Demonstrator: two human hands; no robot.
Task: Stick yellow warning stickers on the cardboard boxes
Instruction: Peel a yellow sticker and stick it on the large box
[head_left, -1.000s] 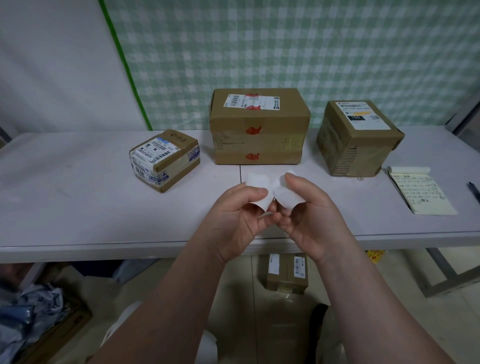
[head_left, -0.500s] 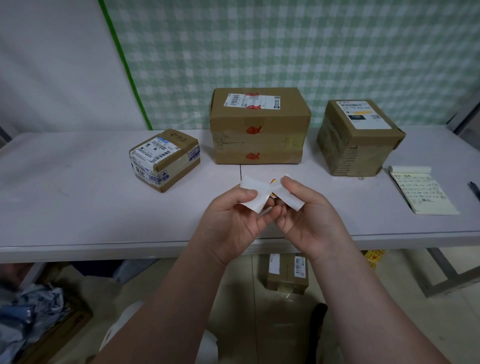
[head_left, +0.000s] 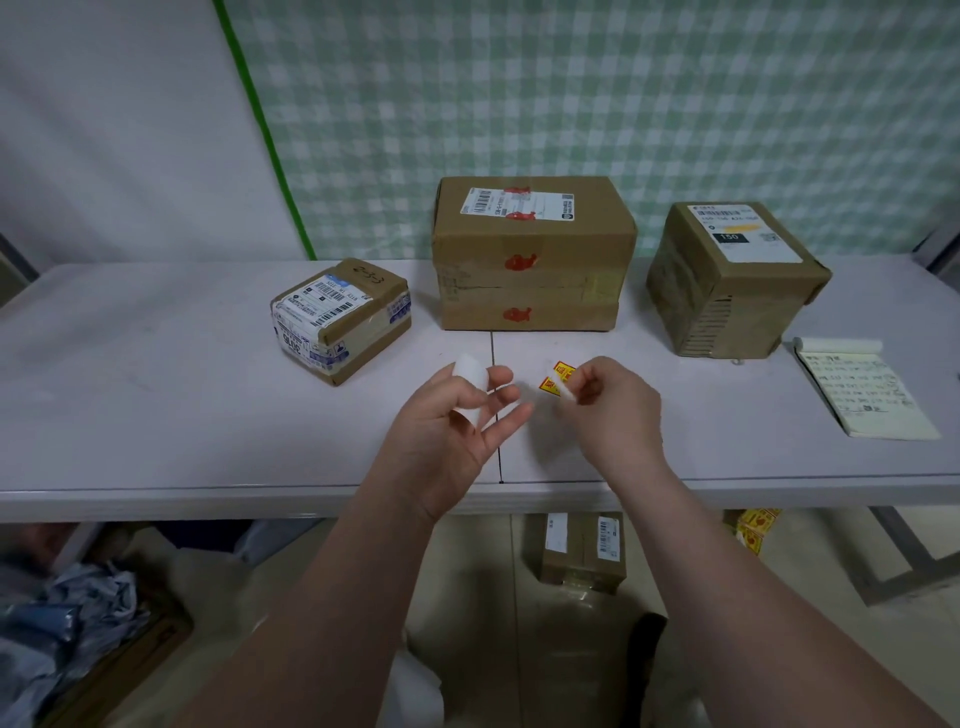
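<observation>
Three cardboard boxes stand on the white table (head_left: 156, 415): a small one (head_left: 343, 319) at the left, a large one (head_left: 532, 254) in the middle with red marks, and a cube-shaped one (head_left: 732, 280) at the right. My right hand (head_left: 608, 410) pinches a yellow and red warning sticker (head_left: 557, 380) above the table in front of the large box. My left hand (head_left: 457, 421) holds the curled white backing paper (head_left: 470, 376) between thumb and fingers. The two hands are apart.
A notepad (head_left: 862, 389) with writing lies at the table's right end. Under the table sit another cardboard box (head_left: 582, 551), a pack of yellow stickers (head_left: 753, 530) and crumpled grey bags (head_left: 62, 613) at the left. A checked curtain hangs behind.
The sticker has been peeled from its white backing. My hands moved apart, the right one carrying the yellow sticker, the left one keeping the backing.
</observation>
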